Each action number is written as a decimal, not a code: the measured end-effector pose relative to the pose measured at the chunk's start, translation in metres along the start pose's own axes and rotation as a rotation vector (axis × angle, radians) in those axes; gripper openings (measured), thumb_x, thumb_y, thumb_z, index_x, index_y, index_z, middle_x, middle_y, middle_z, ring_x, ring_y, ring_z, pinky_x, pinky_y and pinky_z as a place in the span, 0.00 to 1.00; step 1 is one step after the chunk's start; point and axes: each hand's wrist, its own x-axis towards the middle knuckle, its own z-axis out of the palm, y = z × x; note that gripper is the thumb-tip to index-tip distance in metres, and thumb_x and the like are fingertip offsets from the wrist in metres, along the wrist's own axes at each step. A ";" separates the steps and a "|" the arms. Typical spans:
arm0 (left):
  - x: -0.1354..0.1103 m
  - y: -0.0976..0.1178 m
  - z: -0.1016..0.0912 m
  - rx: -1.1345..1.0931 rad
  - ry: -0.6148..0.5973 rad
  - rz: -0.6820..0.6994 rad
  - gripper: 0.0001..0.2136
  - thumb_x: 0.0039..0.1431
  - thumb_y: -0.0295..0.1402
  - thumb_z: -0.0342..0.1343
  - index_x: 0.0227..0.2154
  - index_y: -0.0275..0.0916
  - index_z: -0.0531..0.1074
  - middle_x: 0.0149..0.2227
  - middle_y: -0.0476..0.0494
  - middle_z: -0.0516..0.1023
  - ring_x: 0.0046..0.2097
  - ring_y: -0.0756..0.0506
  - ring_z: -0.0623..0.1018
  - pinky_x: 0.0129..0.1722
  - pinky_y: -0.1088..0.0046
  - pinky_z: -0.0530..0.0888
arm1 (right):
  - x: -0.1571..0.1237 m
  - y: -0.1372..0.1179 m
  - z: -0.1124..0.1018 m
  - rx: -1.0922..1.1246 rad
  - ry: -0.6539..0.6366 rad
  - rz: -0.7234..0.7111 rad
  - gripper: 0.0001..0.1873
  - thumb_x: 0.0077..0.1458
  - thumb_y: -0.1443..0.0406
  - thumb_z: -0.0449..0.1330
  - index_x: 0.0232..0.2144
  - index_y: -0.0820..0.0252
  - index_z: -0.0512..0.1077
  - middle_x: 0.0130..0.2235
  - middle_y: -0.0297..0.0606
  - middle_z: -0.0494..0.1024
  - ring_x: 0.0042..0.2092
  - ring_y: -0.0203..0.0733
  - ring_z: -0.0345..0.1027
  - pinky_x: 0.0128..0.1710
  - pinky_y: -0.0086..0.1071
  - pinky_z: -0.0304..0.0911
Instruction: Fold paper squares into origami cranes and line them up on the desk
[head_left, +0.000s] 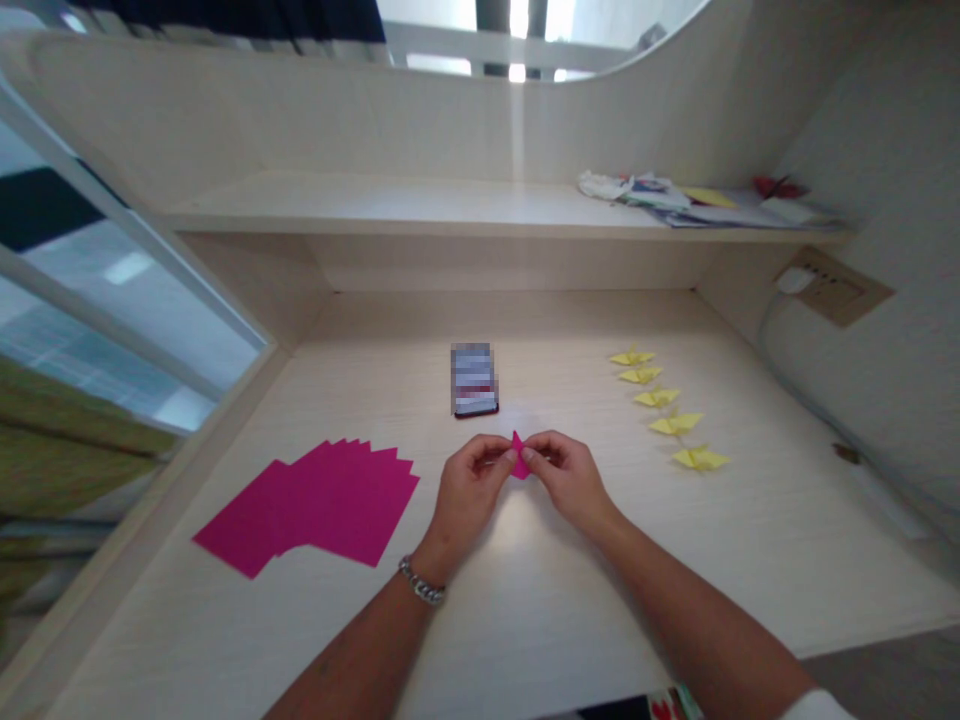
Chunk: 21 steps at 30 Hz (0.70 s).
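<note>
My left hand (472, 482) and my right hand (566, 478) meet over the middle of the pale wooden desk (525, 600). Both pinch a small folded piece of magenta paper (517, 452), whose pointed tip sticks up between the fingertips. A metal bracelet (421, 583) circles my left wrist. A fanned stack of magenta paper sheets (315, 503) lies flat to the left of my left hand. To the right of my right hand, several yellow folded paper cranes (664, 405) sit in a slanting row.
A phone (474, 380) lies flat just beyond my hands. A shelf (390, 205) runs along the back, with loose papers and a small red folded shape (705, 195) at its right end. A wall socket with a white plug and cable (817, 285) sits on the right.
</note>
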 end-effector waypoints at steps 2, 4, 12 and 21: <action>0.000 -0.001 0.000 0.014 0.021 0.001 0.07 0.50 0.33 0.60 0.32 0.37 0.75 0.33 0.44 0.78 0.35 0.47 0.76 0.37 0.73 0.72 | -0.001 0.000 0.001 -0.024 -0.027 -0.002 0.09 0.50 0.61 0.61 0.31 0.60 0.75 0.30 0.38 0.77 0.32 0.39 0.69 0.34 0.32 0.64; 0.001 -0.002 -0.001 0.026 0.036 -0.002 0.07 0.51 0.33 0.60 0.32 0.37 0.75 0.32 0.44 0.78 0.34 0.47 0.75 0.36 0.73 0.71 | -0.002 -0.001 0.002 -0.031 -0.041 -0.003 0.08 0.50 0.61 0.61 0.30 0.60 0.75 0.30 0.37 0.77 0.31 0.39 0.69 0.34 0.32 0.64; -0.001 -0.001 0.002 0.019 0.017 0.009 0.06 0.51 0.34 0.60 0.31 0.37 0.74 0.30 0.45 0.77 0.32 0.48 0.75 0.34 0.73 0.71 | 0.001 0.003 0.007 0.126 0.040 0.019 0.08 0.46 0.62 0.63 0.32 0.59 0.74 0.32 0.38 0.77 0.34 0.40 0.69 0.36 0.33 0.65; -0.003 -0.006 0.004 -0.004 -0.011 0.018 0.07 0.53 0.33 0.58 0.35 0.37 0.73 0.33 0.45 0.77 0.35 0.47 0.75 0.36 0.72 0.71 | 0.002 0.002 0.007 0.171 0.072 0.043 0.08 0.45 0.62 0.63 0.30 0.59 0.76 0.30 0.38 0.78 0.32 0.39 0.70 0.34 0.33 0.65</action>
